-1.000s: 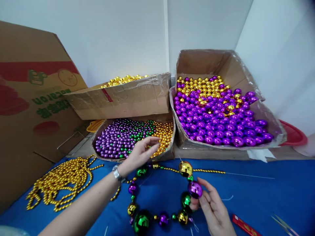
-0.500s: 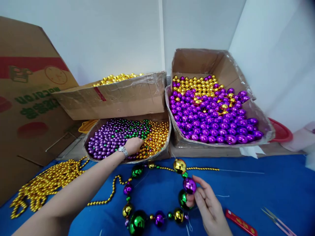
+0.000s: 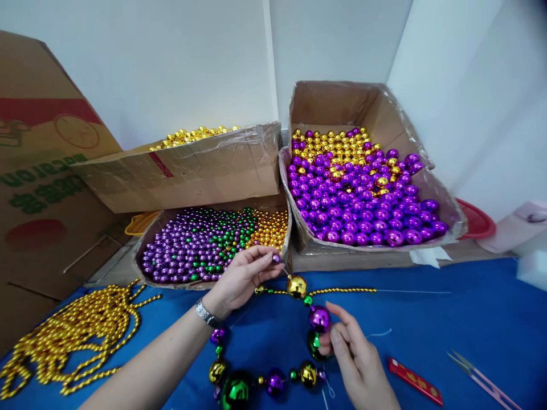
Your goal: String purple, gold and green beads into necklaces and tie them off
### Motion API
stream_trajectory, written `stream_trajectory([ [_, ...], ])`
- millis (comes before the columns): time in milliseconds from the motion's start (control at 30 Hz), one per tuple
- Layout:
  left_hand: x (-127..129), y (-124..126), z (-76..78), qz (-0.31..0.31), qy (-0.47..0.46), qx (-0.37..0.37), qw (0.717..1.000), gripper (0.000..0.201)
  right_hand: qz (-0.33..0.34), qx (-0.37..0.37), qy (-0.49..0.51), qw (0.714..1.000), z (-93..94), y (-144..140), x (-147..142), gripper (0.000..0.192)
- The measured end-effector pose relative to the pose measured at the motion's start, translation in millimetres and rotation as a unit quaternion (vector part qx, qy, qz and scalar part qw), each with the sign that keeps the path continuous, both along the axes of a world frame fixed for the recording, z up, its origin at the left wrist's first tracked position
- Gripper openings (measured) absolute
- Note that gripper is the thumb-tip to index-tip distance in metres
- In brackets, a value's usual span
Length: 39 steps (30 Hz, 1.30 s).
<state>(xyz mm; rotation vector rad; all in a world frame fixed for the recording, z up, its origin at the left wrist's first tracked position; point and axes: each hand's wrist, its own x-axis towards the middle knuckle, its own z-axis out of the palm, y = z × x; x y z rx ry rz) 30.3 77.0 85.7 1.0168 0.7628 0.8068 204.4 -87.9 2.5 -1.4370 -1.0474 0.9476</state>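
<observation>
On the far left I can see a big brown box (image 3: 38, 188) with a red stripe. In front of it, a pile of gold bead strings (image 3: 85, 336) lies on the blue surface (image 3: 265, 341). Next comes a low box (image 3: 265, 203) full of little beads (image 3: 188, 239), purple, green and gold. A long box (image 3: 192, 179) with gold beads (image 3: 192, 136) sits just above it.

The left hand (image 3: 243, 276), with a silver watch (image 3: 205, 313) on its wrist, is in front of the low box. Its grip is pinching a small purple bead (image 3: 276, 258), close to the thread above a gold ball (image 3: 296, 286). That ball is on a string of big shiny beads (image 3: 236, 389), bent round like a ring on the surface.

The right hand (image 3: 354, 356) is at the ring's right side, its grip closed around the string by a purple ball (image 3: 319, 319) and a green ball (image 3: 313, 344). Behind is a tall box (image 3: 333, 102) of purple and gold balls (image 3: 354, 210). Last come a red thing (image 3: 415, 380) with gold marks and pink-handled snips (image 3: 482, 380).
</observation>
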Motion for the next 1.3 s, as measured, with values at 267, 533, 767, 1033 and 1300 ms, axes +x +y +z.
stream_trajectory([
  [267, 5, -9, -1.3, -0.008, -0.007, 0.004, 1.0, 0.017, 0.006, 0.0, -0.017, 1.0, -3.0, -2, 2, 0.047],
  [533, 4, -14, 4.5, 0.0, 0.07, 0.074, 0.995, 0.02, -0.005, 0.005, -0.086, 0.996, -2.5, -2, 5, 0.044],
  [767, 6, -18, 5.9, 0.008, 0.124, 0.17, 0.978, 0.026, 0.041, -0.019, -0.147, 0.988, -10.0, 5, 8, 0.041],
  [1033, 14, -23, -1.4, -0.003, 0.151, 0.172, 0.973, 0.022, 0.061, -0.041, -0.057, 0.996, -11.6, 10, 4, 0.044],
  [1300, 22, -28, 4.3, -0.021, 0.227, 0.289, 0.93, 0.018, 0.058, -0.013, 0.131, 0.99, -34.6, 16, 1, 0.055],
])
